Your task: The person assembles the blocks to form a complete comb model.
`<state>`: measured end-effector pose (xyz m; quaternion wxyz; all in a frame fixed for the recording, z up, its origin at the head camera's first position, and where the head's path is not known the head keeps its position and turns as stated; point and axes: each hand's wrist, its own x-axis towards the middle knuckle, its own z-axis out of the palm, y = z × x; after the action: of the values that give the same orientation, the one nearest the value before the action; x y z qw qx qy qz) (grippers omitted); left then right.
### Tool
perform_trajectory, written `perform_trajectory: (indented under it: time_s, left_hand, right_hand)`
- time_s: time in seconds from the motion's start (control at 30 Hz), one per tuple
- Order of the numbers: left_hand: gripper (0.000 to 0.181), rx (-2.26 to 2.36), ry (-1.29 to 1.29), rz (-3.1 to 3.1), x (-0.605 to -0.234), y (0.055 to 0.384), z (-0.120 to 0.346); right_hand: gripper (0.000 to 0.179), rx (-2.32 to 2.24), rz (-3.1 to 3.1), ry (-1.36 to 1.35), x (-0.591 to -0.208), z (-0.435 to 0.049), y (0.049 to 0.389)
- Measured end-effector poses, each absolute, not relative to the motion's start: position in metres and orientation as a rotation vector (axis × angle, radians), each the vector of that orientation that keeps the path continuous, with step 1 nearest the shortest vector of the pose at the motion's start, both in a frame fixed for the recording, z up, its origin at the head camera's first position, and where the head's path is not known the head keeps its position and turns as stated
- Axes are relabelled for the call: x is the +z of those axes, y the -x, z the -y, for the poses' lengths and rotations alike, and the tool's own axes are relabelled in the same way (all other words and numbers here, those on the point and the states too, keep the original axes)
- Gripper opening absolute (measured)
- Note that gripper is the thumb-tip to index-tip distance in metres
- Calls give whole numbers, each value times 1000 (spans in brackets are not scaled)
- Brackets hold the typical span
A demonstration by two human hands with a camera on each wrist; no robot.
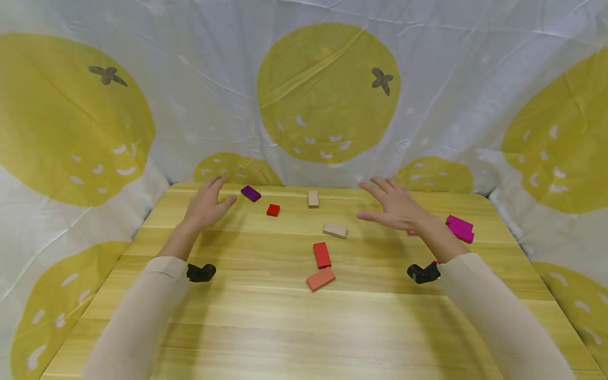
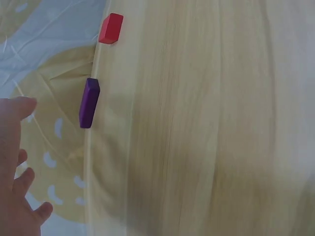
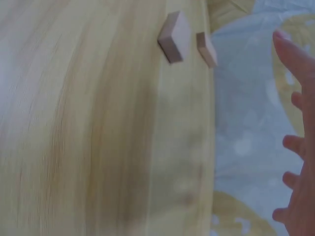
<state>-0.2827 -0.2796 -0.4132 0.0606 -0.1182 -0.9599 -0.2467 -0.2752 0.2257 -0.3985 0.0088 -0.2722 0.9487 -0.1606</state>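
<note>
Over the far left of the table, the left hand (image 1: 209,205) is raised with fingers spread and nothing in it. Nearest to it lies a purple block (image 1: 250,193), which the left wrist view shows close to the table's far edge. A small red block (image 1: 273,210) sits just right of the purple one. The right hand (image 1: 393,206) hovers at the far right, its fingers apart and holding nothing. A pale wooden block (image 1: 335,230) lies to its left, and another pale block (image 1: 313,199) is farther back. A pink block (image 1: 411,232) is mostly hidden behind the right hand.
Mid-table, a red block (image 1: 322,255) lies end-on to a salmon block (image 1: 320,278). Magenta blocks (image 1: 460,228) are grouped right of the right forearm. Patterned cloth (image 1: 214,95) hangs behind the wooden table (image 1: 304,338). Black wrist devices (image 1: 201,273) project inward below both hands.
</note>
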Motion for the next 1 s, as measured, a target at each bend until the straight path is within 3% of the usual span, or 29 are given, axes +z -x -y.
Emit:
perform_trajectory:
  time_s: [0.6, 1.0]
  left_hand:
    - [81, -932, 172, 2951, -450, 325, 252]
    - [63, -993, 139, 2877, -461, 331, 244]
  right_hand:
    - [71, -860, -2745, 985, -437, -137, 312]
    - [75, -1010, -2669, 701, -455, -106, 326]
